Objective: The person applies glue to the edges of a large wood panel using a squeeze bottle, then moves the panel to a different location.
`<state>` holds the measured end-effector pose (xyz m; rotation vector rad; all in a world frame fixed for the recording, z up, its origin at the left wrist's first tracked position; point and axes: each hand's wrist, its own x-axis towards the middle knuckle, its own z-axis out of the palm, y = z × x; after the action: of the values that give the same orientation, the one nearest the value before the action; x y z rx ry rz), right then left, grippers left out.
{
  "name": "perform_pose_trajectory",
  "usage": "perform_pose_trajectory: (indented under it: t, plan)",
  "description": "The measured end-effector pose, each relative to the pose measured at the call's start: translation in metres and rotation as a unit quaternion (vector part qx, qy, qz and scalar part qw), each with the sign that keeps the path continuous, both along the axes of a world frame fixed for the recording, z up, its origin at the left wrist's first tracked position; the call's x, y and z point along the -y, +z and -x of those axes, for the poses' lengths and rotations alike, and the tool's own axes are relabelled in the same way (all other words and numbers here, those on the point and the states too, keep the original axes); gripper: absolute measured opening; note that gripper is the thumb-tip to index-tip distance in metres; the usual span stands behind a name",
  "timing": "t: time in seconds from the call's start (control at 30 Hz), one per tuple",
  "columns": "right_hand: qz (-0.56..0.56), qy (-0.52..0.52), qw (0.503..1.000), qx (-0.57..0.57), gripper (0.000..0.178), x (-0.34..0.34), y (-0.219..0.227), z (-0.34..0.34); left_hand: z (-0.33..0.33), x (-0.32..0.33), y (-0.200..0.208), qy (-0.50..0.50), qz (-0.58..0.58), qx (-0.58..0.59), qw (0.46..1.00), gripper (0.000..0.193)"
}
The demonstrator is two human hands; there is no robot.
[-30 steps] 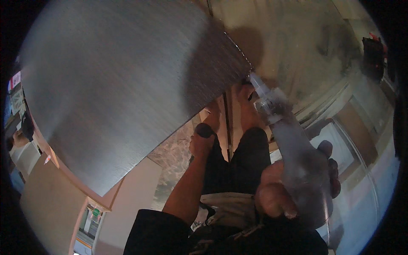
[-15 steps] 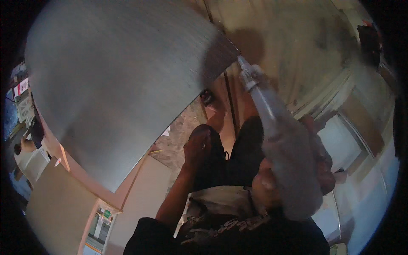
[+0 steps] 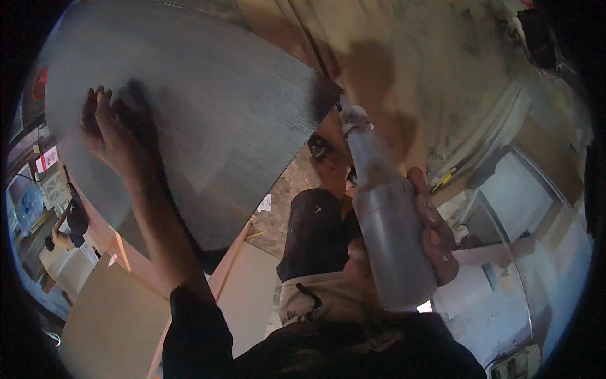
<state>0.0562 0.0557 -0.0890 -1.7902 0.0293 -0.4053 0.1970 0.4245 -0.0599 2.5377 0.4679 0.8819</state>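
A large grey panel (image 3: 221, 120) with a fine-grained surface fills the upper left. Over its left part is my left hand (image 3: 113, 129), empty with the fingers apart and a little bent; its shadow falls on the panel beside it. Whether the fingertips touch the surface I cannot tell. My right hand (image 3: 435, 237) is wrapped round a translucent plastic squeeze bottle (image 3: 394, 240) with a narrow nozzle. The bottle's tip points up and away, close to the panel's right corner. What is inside the bottle looks cloudy and is hard to make out.
Below the panel are a brown board (image 3: 101, 316) and a pale board (image 3: 246, 297). White and brown sheets (image 3: 514, 196) stand at the right. Shelves with mixed goods (image 3: 31, 202) line the far left. My knee (image 3: 309, 230) is under the panel's near edge.
My left hand has risen from my lap to the left part of the panel. The bottle in my right hand has shifted slightly left and stands steeper, its tip still by the panel's corner.
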Motion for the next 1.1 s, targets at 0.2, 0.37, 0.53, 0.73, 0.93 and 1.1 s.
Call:
perform_pose_trajectory:
  t: [0.2, 0.37, 0.53, 0.73, 0.93, 1.1]
  plan:
    - [0.007, -0.014, 1.000, -0.006, 0.055, 0.009, 0.006, 0.011, -0.008, -0.013, -0.013, 0.004, -0.273, -0.045, 0.961, 0.031]
    - [0.032, -0.023, 0.999, -0.005, 0.056, 0.011, 0.007, 0.022, -0.016, -0.009, 0.000, 0.014, -0.508, -0.173, 0.844, 0.032]
    - [0.035, -0.020, 0.999, 0.008, 0.056, 0.006, 0.015, 0.027, -0.009, -0.015, -0.012, -0.113, 0.229, 0.089, 0.963, 0.024]
    - [0.047, -0.037, 0.997, 0.048, 0.058, -0.009, 0.012, 0.014, -0.012, -0.022, -0.026, -0.122, -0.171, 0.027, 0.977, 0.023]
    - [0.091, -0.034, 0.988, 0.120, 0.059, -0.014, 0.013, -0.026, -0.007, -0.008, -0.019, -0.152, 0.225, 0.076, 0.959, 0.027]
    - [0.164, -0.012, 0.974, 0.156, 0.060, -0.027, 0.009, -0.022, -0.018, -0.004, -0.010, -0.111, 0.310, 0.059, 0.942, 0.029]
